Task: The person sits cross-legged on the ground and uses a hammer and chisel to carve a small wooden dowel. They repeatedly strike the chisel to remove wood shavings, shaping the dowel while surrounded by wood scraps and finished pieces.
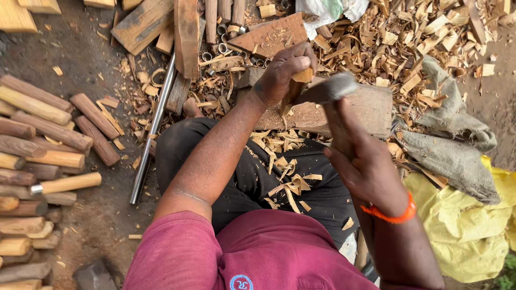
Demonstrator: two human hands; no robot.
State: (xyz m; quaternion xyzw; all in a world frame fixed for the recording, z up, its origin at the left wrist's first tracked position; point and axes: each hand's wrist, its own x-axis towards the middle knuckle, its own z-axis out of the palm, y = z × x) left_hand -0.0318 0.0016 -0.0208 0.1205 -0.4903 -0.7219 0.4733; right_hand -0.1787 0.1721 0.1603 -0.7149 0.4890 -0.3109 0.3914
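Nearest you: your maroon shirt (258, 252) fills the bottom edge, with dark trousers (252, 172) above it strewn with pale wood chips (287, 185).
Far left: a stack of round wooden billets (37, 161) lines the left edge of the ground, some bark-covered, some peeled; one carries a metal ferrule at its end.
Left of your knee: a long metal rod (152, 131) lies slanted on bare dirt (97, 215), with a strip of open ground between it and the billets.
Left hand (282, 75): you have it closed tight around a short wooden piece (302, 75), held upright on the chopping block (344, 110).
Right hand (365, 166): you grip the handle of a hatchet (328, 91), whose grey head sits just beside the wooden piece, almost touching it.
Block edges: it lies just past your knees; its right end is bare.
Top edge: planks (145, 24) and small metal rings (223, 48) crowd the ground beyond the block.
Right: a thick heap of shavings (408, 48), then grey sacking (451, 145), then a yellow sheet (473, 225) at the lower right corner; little free room there.
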